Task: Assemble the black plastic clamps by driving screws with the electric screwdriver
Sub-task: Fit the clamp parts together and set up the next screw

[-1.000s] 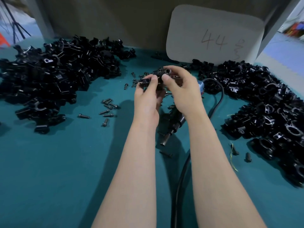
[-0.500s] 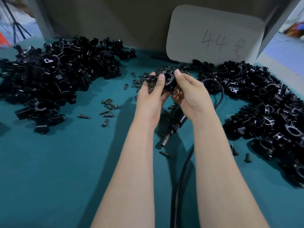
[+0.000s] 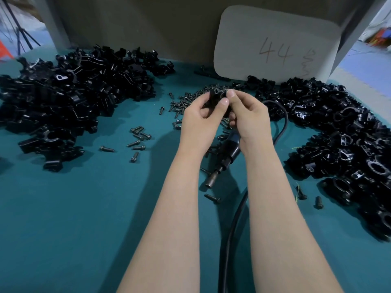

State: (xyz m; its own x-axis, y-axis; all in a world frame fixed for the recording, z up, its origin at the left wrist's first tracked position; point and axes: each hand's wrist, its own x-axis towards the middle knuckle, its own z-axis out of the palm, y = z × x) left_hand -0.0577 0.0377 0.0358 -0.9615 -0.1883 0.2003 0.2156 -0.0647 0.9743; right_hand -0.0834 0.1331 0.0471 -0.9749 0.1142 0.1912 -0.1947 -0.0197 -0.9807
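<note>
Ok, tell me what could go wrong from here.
The left hand and right hand both pinch the clamp above the screw pile; a slip could drop it among them. The electric screwdriver lies under the right wrist, with its cable looping beside it; reaching for it might snag the cable.

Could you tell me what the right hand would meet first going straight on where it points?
The black clamp that the right hand pinches together with the left hand; beyond it, probably the screw heap, though depth is unclear.
</note>
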